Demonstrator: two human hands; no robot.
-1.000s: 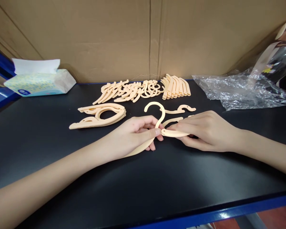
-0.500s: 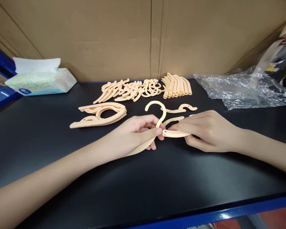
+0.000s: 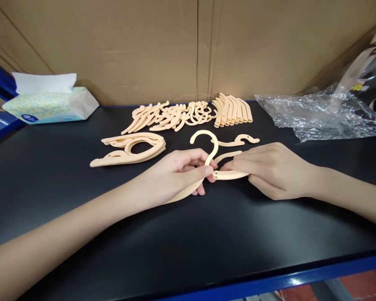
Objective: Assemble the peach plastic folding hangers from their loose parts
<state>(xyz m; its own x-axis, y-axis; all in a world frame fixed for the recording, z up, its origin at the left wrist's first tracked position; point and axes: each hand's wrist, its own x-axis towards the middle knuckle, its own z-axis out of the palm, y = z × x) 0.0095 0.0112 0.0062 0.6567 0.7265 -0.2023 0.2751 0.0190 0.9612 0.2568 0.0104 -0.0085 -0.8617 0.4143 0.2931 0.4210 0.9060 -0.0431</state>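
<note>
My left hand (image 3: 188, 171) is closed round a cream plastic hanger hook (image 3: 213, 144) whose curl points up, with an arm-like length running down to the left below the palm. My right hand (image 3: 269, 171) pinches a short curved hanger arm piece (image 3: 230, 175); its holed end meets the base of the hook at my left fingertips. Whether the two are joined cannot be made out. Just beyond my fingers lie a curved piece (image 3: 228, 156), partly covered, and a notched hanger arm (image 3: 238, 141).
Folded hangers (image 3: 128, 150) lie stacked at left. Behind are a heap of loose hanger parts (image 3: 172, 117) and a row of tube-like arm pieces (image 3: 233, 110). A tissue pack (image 3: 53, 104) stands back left; crumpled clear plastic (image 3: 316, 115) lies back right. Cardboard (image 3: 128, 50) walls the black table (image 3: 188, 251).
My right fingers have shifted slightly on the arm piece, and its end still touches the hook's base. The left hand keeps its hold. The view has shifted a little.
</note>
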